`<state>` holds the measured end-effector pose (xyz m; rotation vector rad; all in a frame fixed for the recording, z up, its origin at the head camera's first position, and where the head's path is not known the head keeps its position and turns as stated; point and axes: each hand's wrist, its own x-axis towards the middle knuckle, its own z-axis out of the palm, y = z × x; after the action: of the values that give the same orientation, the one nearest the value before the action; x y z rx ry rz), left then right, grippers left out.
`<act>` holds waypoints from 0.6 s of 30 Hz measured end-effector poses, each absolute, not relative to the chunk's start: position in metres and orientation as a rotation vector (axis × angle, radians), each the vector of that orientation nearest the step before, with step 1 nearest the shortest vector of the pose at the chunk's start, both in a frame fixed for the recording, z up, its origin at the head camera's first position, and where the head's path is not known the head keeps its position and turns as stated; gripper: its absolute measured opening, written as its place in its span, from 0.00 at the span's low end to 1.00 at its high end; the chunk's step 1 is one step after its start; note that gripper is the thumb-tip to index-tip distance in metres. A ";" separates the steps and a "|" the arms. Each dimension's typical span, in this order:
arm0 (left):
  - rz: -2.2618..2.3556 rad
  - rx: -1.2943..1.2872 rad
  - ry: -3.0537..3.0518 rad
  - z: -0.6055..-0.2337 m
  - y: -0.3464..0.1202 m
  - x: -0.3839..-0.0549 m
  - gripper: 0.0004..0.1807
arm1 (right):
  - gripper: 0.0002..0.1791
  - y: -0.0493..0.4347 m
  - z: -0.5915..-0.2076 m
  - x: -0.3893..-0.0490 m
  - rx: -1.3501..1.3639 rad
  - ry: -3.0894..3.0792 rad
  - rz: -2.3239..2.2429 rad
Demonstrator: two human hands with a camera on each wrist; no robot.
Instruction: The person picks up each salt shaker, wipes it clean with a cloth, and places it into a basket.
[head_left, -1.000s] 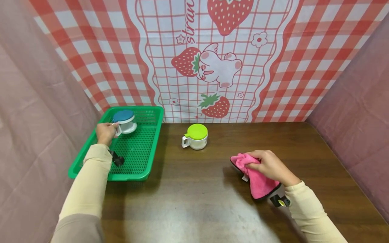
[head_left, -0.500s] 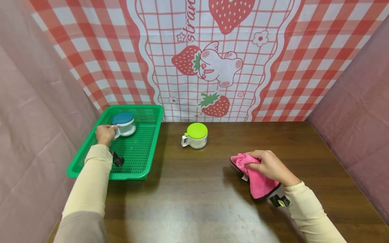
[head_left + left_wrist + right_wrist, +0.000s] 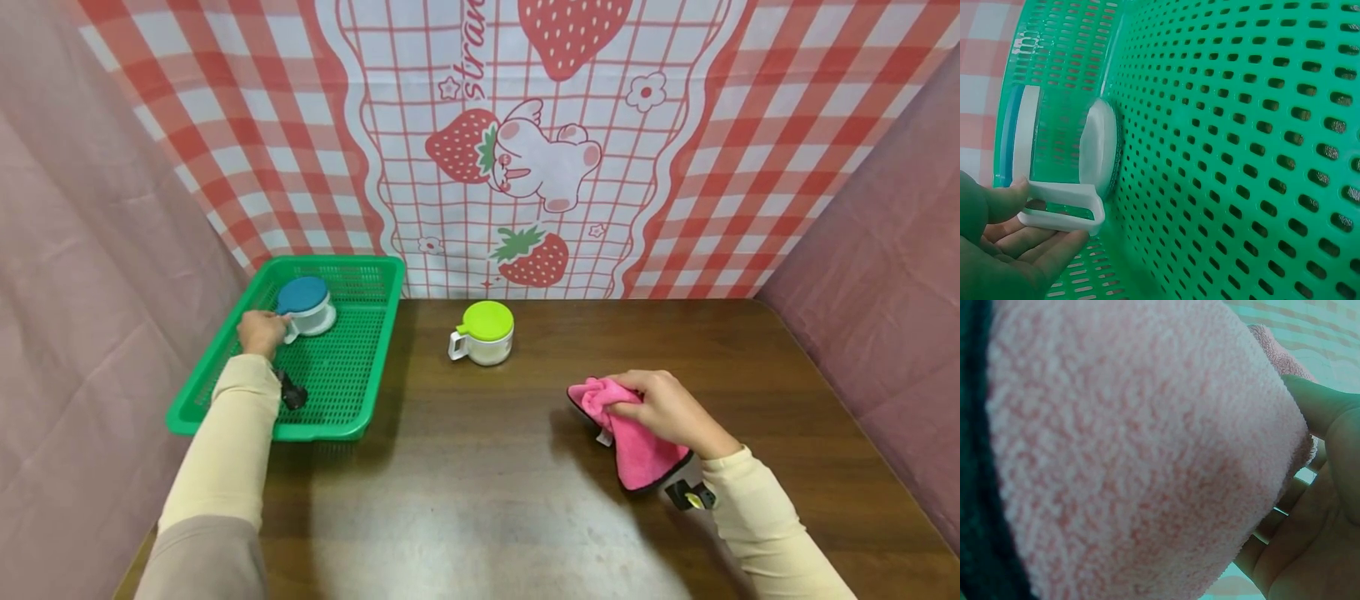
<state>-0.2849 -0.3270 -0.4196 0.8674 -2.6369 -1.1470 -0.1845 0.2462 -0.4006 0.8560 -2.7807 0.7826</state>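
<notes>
Currently | left hand (image 3: 261,333): jar (image 3: 309,308) beyond gripped handle (image 3: 1063,192) | right hand (image 3: 666,408): cloth (image 3: 643,456) beneath

Wooden table (image 3: 450,467) under basket (image 3: 330,432), jar (image 3: 487,335)

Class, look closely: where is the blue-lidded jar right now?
In the head view, the blue-lidded jar is on the left, inside the basket toward its far end, held at its handle by the left hand.
</notes>
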 end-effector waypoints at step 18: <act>-1.037 0.863 -2.732 -0.407 -0.325 -0.283 0.25 | 0.13 0.245 -0.403 -0.185 0.839 -2.787 0.800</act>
<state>-0.2834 -0.3247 -0.4069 0.8631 -2.7324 -1.0369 -0.1851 0.2451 -0.4026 0.8390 -2.7866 0.8005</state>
